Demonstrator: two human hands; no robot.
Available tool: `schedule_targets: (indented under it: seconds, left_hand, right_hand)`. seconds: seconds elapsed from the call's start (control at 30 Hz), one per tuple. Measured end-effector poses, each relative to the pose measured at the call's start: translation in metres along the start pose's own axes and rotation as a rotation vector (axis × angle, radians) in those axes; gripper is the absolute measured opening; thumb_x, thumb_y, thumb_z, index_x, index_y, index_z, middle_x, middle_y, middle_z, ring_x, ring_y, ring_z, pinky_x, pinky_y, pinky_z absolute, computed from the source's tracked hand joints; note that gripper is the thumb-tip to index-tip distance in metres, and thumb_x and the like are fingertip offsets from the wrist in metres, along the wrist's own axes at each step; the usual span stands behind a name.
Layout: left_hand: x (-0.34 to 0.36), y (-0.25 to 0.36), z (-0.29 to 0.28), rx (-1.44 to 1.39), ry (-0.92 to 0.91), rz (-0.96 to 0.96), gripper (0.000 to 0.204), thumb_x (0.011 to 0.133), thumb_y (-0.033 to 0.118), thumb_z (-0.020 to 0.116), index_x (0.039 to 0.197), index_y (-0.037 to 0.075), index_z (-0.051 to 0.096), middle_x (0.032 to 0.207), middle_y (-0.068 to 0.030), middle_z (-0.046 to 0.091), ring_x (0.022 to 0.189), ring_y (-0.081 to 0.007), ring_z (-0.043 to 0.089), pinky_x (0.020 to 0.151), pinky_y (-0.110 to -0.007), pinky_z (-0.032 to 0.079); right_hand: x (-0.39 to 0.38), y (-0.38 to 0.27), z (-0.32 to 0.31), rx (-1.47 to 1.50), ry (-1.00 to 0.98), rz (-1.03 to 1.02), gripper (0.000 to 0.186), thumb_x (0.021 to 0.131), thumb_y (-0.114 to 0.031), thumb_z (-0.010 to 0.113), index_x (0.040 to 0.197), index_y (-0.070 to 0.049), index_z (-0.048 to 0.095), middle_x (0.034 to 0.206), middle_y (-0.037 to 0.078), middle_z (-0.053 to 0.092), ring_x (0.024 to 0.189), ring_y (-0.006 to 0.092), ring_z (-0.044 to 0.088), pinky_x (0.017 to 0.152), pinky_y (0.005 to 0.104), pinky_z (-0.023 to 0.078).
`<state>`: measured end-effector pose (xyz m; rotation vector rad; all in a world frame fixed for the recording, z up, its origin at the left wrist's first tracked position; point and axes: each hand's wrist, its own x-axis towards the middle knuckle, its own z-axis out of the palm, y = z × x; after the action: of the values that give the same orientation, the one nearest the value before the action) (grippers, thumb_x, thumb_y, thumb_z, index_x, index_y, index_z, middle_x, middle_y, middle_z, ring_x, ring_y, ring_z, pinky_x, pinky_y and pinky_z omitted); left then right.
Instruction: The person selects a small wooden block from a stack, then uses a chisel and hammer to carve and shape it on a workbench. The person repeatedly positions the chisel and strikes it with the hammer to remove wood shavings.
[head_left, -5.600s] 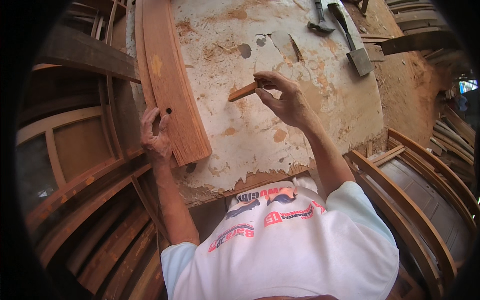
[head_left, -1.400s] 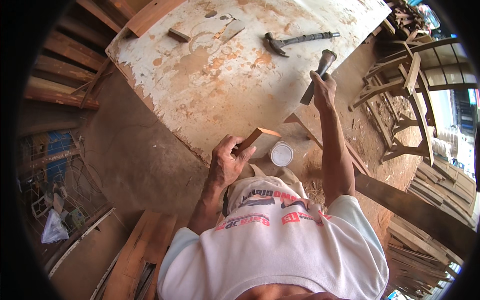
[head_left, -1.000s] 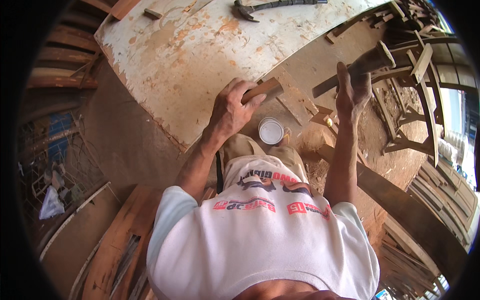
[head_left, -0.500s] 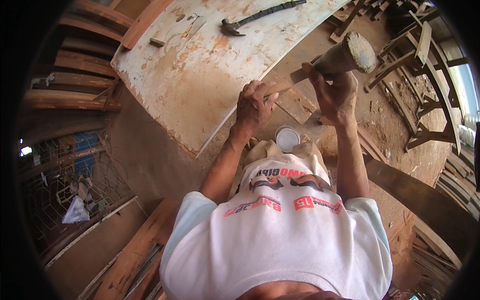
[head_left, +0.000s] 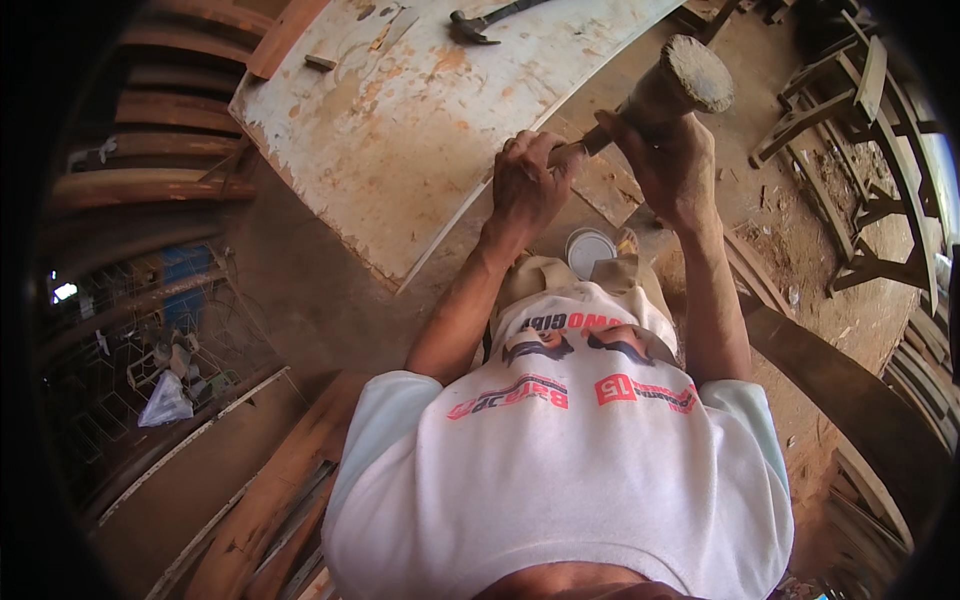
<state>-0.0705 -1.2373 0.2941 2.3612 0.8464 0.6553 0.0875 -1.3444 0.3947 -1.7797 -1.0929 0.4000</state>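
My right hand (head_left: 682,180) is closed around a thick, dark, round mallet-like tool (head_left: 650,100) with a rough pale end. A narrow dark shaft (head_left: 596,140) runs from it toward my left hand. My left hand (head_left: 530,190) is closed on a small brown piece of wood (head_left: 567,155), which appears to meet the tip of that shaft. Its fingers hide most of the wood, so the exact contact cannot be made out. Both hands are raised in front of me, by the edge of a stained white tabletop (head_left: 390,160).
A claw hammer (head_left: 474,29) and a small wood block (head_left: 320,63) lie on the tabletop. Below my hands stands a white round container (head_left: 590,245). Curved timbers (head_left: 160,190) are stacked at left, and a wooden frame (head_left: 890,200) stands at right among wood scraps.
My left hand has moved up and right, closing the gap between its wood piece and the shaft. The right hand keeps its hold on the mallet-like tool. The whole view has shifted slightly.
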Motion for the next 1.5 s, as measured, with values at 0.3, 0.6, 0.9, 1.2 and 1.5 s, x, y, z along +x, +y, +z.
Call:
schedule_targets:
  seconds: [0.3, 0.6, 0.9, 1.2, 1.5]
  left_hand:
    - [0.012, -0.004, 0.014, -0.150, -0.006, -0.205, 0.034, 0.095, 0.031, 0.074, 0.101, -0.002, 0.071, 0.097, -0.0209, 0.072, 0.093, -0.0339, 0.071, 0.083, -0.044, 0.054]
    - [0.008, -0.020, 0.026, -0.245, 0.038, -0.223, 0.036, 0.095, 0.033, 0.076, 0.097, -0.002, 0.071, 0.089, -0.0131, 0.077, 0.083, -0.0195, 0.070, 0.076, -0.037, 0.054]
    - [0.009, -0.015, 0.021, -0.236, -0.014, -0.305, 0.044, 0.093, 0.044, 0.075, 0.096, 0.000, 0.069, 0.098, -0.0246, 0.071, 0.096, -0.0420, 0.067, 0.088, -0.050, 0.052]
    - [0.009, -0.013, 0.019, -0.211, -0.017, -0.305, 0.043, 0.093, 0.042, 0.073, 0.097, -0.001, 0.068, 0.097, -0.0251, 0.070, 0.097, -0.0430, 0.067, 0.087, -0.051, 0.052]
    - [0.010, -0.003, 0.005, -0.145, 0.066, -0.077, 0.040, 0.092, 0.033, 0.076, 0.110, 0.000, 0.066, 0.117, -0.0241, 0.066, 0.108, -0.0416, 0.065, 0.094, -0.050, 0.051]
  right_hand:
    - [0.040, -0.002, -0.008, 0.007, -0.218, -0.143, 0.037, 0.089, -0.031, 0.081, 0.112, -0.003, 0.072, 0.089, 0.015, 0.076, 0.079, 0.0285, 0.074, 0.074, 0.0413, 0.057]
    - [0.045, 0.002, -0.004, 0.019, -0.278, -0.301, 0.037, 0.086, -0.023, 0.085, 0.112, -0.001, 0.071, 0.089, 0.018, 0.075, 0.077, 0.0285, 0.073, 0.072, 0.0392, 0.056]
    - [0.038, -0.003, -0.018, -0.032, -0.308, -0.314, 0.034, 0.086, -0.027, 0.083, 0.103, -0.001, 0.069, 0.083, 0.017, 0.072, 0.078, 0.0323, 0.071, 0.072, 0.0430, 0.055]
    - [0.036, -0.005, -0.018, 0.061, -0.294, -0.290, 0.033, 0.087, -0.025, 0.083, 0.104, -0.001, 0.069, 0.085, 0.017, 0.072, 0.078, 0.0329, 0.071, 0.073, 0.0435, 0.055]
    - [0.045, 0.010, -0.009, 0.040, -0.255, -0.333, 0.034, 0.086, -0.026, 0.086, 0.102, 0.000, 0.072, 0.084, 0.017, 0.073, 0.074, 0.0249, 0.072, 0.069, 0.0393, 0.056]
